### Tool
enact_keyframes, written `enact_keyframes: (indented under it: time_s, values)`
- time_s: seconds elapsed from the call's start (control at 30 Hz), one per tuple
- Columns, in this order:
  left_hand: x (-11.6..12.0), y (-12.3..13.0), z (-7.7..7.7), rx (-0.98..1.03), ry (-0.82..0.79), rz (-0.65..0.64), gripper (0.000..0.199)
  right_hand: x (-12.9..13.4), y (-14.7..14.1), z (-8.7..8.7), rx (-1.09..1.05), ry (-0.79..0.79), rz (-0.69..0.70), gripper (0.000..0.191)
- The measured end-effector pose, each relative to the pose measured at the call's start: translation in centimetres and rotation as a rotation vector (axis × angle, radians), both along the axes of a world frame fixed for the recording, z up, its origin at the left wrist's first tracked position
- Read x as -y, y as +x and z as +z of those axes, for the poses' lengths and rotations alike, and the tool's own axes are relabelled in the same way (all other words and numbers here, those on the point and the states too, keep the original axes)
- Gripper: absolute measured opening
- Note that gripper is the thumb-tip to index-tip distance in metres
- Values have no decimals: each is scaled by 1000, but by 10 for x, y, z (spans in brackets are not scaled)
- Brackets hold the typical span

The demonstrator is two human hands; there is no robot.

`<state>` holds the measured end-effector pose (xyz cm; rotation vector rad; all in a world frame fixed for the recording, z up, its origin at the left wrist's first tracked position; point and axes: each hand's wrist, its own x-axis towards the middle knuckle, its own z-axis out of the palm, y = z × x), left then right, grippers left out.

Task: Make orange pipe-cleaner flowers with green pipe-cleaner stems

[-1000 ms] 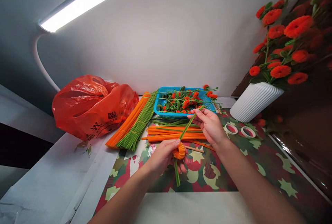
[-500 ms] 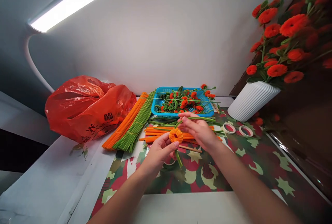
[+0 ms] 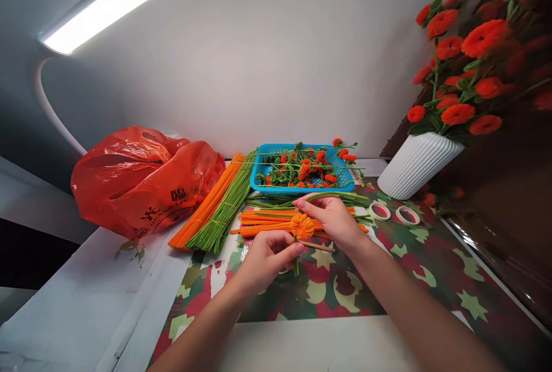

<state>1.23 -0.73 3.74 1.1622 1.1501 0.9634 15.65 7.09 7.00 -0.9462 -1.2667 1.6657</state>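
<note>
An orange fuzzy flower [image 3: 302,226], seemingly made of bent pipe cleaner, stands upright above my left hand [image 3: 273,254]. The thumb and fingers of that hand pinch it at its base, where a short green end [image 3: 296,267] hangs below. Just to the right and above, my right hand [image 3: 334,219] is closed in a pinch beside the flower. A green pipe cleaner [image 3: 321,194] runs through its fingertips and arcs over the back of the hand. Its join to the flower is hard to see.
Behind my hands lie loose orange pipe cleaners [image 3: 259,225], with a thin wooden stick [image 3: 319,246] in front. A blue basket [image 3: 259,173] holds several small flowers. Green bundles [image 3: 222,217], a red bag [image 3: 129,182], tape rolls [image 3: 407,215] and a white vase [image 3: 418,165] stand around.
The flower has tipped from showing its open centre to showing its petals side-on. My left hand has shifted slightly down, and my right fingers have closed further round the green pipe cleaner.
</note>
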Motion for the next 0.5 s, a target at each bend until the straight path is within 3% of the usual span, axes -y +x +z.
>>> enact_keyframes:
  time_s: [0.17,0.3,0.5]
  values:
    - [3,0,-1,17,14,-93,32,3,0,5,-9,62,-33,26]
    - [3,4,-4,90,-26,-114,33,4,-1,4,5,12,4,29]
    - [-2,4,-5,220,-100,10,43,6,-3,1,13,-61,34,35]
